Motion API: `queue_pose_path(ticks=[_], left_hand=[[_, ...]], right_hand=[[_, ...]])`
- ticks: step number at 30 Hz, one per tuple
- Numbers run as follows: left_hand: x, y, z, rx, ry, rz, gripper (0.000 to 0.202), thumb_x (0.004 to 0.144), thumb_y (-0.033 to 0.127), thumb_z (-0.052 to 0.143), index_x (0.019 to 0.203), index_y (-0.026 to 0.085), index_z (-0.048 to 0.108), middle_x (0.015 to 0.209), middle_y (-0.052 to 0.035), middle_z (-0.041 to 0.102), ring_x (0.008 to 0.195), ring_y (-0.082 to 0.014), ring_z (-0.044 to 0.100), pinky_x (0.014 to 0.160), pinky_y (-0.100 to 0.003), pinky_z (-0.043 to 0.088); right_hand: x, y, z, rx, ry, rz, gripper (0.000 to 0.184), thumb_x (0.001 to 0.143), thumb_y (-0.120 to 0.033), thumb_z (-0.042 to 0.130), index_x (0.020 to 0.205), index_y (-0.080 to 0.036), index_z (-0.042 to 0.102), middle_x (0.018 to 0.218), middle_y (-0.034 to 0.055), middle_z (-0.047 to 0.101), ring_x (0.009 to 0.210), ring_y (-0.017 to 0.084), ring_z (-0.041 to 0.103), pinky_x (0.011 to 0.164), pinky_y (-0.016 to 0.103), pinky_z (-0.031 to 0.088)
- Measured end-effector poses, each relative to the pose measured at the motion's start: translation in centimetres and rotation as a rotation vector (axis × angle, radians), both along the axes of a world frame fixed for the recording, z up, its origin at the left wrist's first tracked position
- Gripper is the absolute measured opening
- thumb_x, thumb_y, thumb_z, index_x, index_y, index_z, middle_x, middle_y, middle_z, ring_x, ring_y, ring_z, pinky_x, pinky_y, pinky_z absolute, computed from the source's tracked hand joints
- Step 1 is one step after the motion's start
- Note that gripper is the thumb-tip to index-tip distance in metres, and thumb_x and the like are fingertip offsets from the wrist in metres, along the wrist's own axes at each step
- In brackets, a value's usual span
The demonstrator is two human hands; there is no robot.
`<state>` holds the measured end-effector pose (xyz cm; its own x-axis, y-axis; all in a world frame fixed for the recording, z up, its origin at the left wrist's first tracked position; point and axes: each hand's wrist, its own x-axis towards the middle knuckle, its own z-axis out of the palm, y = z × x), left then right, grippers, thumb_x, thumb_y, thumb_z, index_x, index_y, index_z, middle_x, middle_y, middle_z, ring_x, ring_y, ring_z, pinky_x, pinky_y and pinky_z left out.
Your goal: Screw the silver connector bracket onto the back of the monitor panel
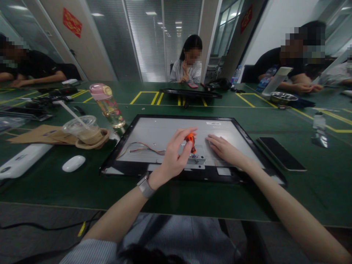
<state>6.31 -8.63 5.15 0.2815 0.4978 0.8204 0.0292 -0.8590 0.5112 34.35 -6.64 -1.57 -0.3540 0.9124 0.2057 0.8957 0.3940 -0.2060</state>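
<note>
My left hand [176, 152], with a watch on its wrist, is closed around the orange and black handle of a short screwdriver [190, 138]. The screwdriver points down, its tip at a small metal bracket [199, 161] near the front edge of a flat panel. That panel [181, 124] has a grey metal back and a black frame, and looks like a monitor or screen lying face down. Thin coloured wires [143, 147] run across its left part. My right hand [224, 149] lies flat on the panel, right of the bracket, fingers stretched and holding nothing.
Left of the panel are a white mouse [73, 163], an iced drink cup [85, 130] and a pink-lidded bottle [108, 106]. A black phone [281, 153] lies to the right. Behind sits a dark flat device [191, 94]. Several people sit around the green table [324, 194].
</note>
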Motion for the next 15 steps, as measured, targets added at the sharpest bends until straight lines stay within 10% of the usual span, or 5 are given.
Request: queue_pose_path(ticks=[5, 15], left_hand=[[0.18, 0.23, 0.03, 0.096, 0.012, 0.071, 0.026, 0.095, 0.031, 0.068, 0.119, 0.021, 0.064, 0.098, -0.0036, 0.059, 0.087, -0.0155, 0.060, 0.078, -0.029, 0.054], [0.18, 0.08, -0.59, 0.014, 0.055, -0.063, 0.037, 0.103, 0.016, 0.046, 0.140, 0.020, 0.047, 0.116, -0.0091, 0.063, 0.103, -0.0184, 0.063, 0.094, -0.035, 0.054]], right_hand=[[-0.04, 0.08, 0.01, -0.013, -0.016, -0.001, 0.049, 0.102, -0.031, 0.036, 0.148, -0.019, 0.050, 0.155, 0.0157, 0.051, 0.141, 0.032, 0.050, 0.119, 0.056, 0.037], [0.19, 0.19, -0.47, 0.004, -0.006, 0.009, 0.050, 0.103, -0.032, 0.033, 0.146, -0.015, 0.051, 0.154, 0.0193, 0.051, 0.141, 0.033, 0.049, 0.119, 0.058, 0.035]])
